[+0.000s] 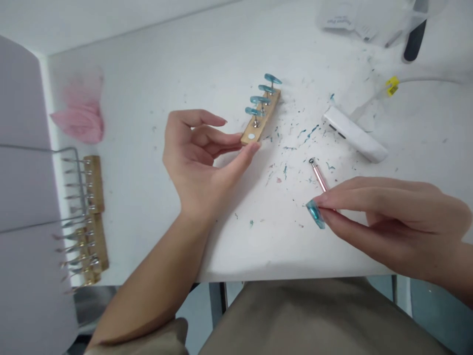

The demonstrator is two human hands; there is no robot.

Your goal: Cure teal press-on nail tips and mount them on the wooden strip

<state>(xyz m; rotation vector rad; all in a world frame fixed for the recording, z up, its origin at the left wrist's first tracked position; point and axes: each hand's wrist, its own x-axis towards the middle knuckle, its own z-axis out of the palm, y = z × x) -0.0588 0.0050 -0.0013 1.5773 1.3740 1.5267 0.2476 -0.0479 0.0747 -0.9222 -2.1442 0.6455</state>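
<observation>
My left hand [203,158] pinches the near end of a narrow wooden strip [265,118] between thumb and fingers. Several glossy teal nail tips [260,99] stand on metal posts along the strip, and a round white spot [252,136] shows at its bare near end. At the right, my right hand [391,222] holds one loose teal nail tip [315,214] between thumb and forefinger, above the table. Just beyond those fingertips is a pink metal rod [318,175] with a ball-shaped end; its lower part is hidden by the hand.
Teal shavings [310,134] litter the white table [148,88]. A white device [355,134] with a cable lies at the right, plastic packets [354,19] and a black-handled tool [415,42] behind it. Pink cloth [83,121] and wooden racks [96,185] are at the left.
</observation>
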